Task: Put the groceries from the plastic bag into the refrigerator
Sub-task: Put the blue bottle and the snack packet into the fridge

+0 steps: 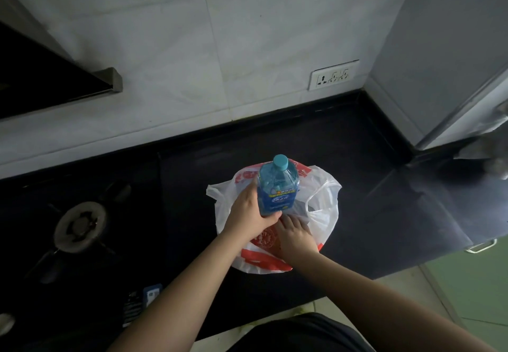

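Both forearms are seen bare, with no sleeves, watch or rings on the left hand (248, 215) or right hand (295, 237). A dark garment (299, 333) is worn, visible at 6 o'clock.

We are standing in a home kitchen. A gas burner (80, 224) is sitting in the black countertop (343, 142). White tiles (170, 49) are backing it.

Plastic bag (324, 208) contents: hidden beneath bottle (277, 186) and hands.
Refrigerator (450, 49): cut off at right edge.
Bottle label: too small to read.
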